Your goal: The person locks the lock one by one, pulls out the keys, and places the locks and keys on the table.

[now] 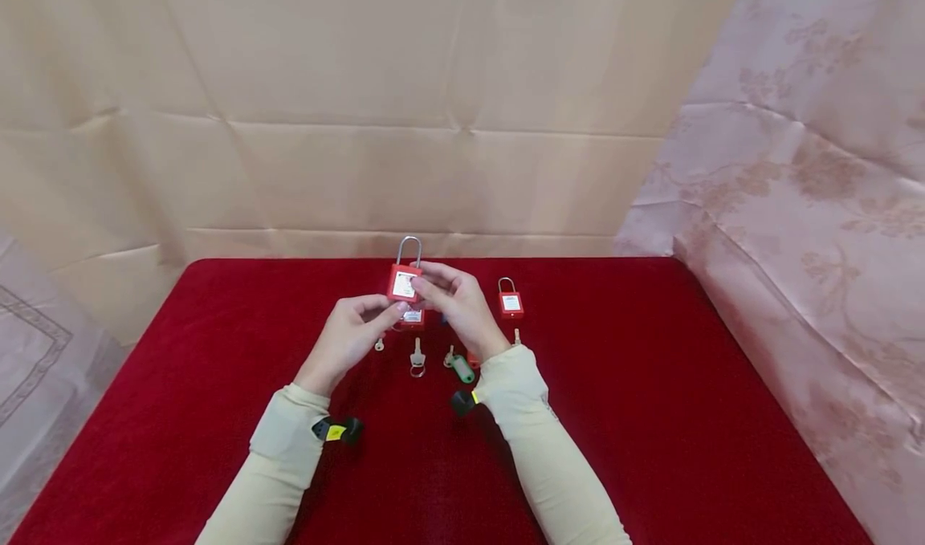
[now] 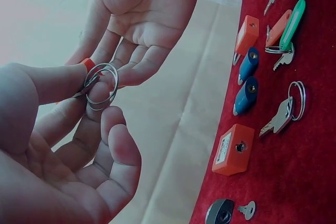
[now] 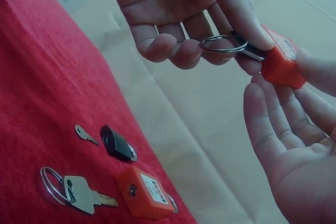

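Observation:
My right hand (image 1: 462, 308) holds a red padlock (image 1: 403, 282) with a white label up over the table, its long metal shackle pointing up. At the padlock's underside, my left hand (image 1: 350, 332) pinches a dark-headed key (image 3: 252, 52) between thumb and forefinger. The key's metal shaft meets the bottom of the padlock in the right wrist view. From the key head hangs a double split ring (image 2: 113, 95), close to the left fingers. Thumb and fingers of the right hand cover part of the padlock body.
On the red cloth (image 1: 621, 416) lie another red padlock (image 2: 231, 150), a further red one (image 1: 510, 303), two blue padlocks (image 2: 248, 65) and a black padlock (image 3: 116, 142). Nearer lie a ringed key (image 1: 417, 356), a small key (image 3: 84, 133), and keys with green (image 1: 462, 368) and orange tags.

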Action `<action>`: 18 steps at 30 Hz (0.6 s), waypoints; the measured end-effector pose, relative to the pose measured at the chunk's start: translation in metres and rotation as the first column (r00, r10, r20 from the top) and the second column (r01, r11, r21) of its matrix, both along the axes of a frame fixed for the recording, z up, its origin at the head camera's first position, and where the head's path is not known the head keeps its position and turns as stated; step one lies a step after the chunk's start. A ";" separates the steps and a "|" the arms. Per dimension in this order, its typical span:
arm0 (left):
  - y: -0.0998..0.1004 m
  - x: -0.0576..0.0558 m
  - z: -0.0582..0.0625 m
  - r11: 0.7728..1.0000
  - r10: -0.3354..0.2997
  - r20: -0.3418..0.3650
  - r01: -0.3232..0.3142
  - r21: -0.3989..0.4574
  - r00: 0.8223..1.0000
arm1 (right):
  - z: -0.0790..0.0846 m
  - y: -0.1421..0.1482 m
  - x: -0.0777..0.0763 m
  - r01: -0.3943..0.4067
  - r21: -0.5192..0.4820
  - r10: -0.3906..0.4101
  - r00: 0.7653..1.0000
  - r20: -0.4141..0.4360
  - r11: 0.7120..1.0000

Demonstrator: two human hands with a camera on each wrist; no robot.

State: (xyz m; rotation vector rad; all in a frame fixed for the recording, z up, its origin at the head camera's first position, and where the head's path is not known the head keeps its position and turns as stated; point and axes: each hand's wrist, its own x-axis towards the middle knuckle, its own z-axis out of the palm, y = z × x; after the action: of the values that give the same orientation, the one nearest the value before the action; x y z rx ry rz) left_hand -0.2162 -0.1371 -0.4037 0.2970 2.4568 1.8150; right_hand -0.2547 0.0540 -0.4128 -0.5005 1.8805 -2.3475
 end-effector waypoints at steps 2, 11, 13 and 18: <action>0.000 0.000 -0.001 1.000 0.004 0.008 -0.004 -0.006 1.000 | 0.000 0.000 0.000 -0.004 -0.007 0.004 1.000 0.002 1.000; 0.006 0.003 -0.001 0.998 0.042 -0.004 -0.042 0.039 0.999 | 0.001 0.000 0.001 0.022 0.006 -0.022 1.000 -0.014 1.000; 0.008 0.003 -0.001 0.998 0.042 -0.011 -0.041 0.049 0.999 | 0.000 0.000 0.001 0.027 0.005 -0.027 0.999 -0.018 1.000; 0.008 0.003 -0.002 0.998 0.036 -0.029 -0.035 0.044 0.999 | 0.000 0.000 0.000 0.039 0.009 -0.039 0.999 -0.020 0.999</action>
State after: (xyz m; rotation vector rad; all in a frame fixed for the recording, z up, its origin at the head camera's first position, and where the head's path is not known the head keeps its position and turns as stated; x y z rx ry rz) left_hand -0.2131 -0.1289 -0.4053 0.2870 2.4598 1.8944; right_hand -0.2551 0.0542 -0.4126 -0.4932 1.9265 -2.3649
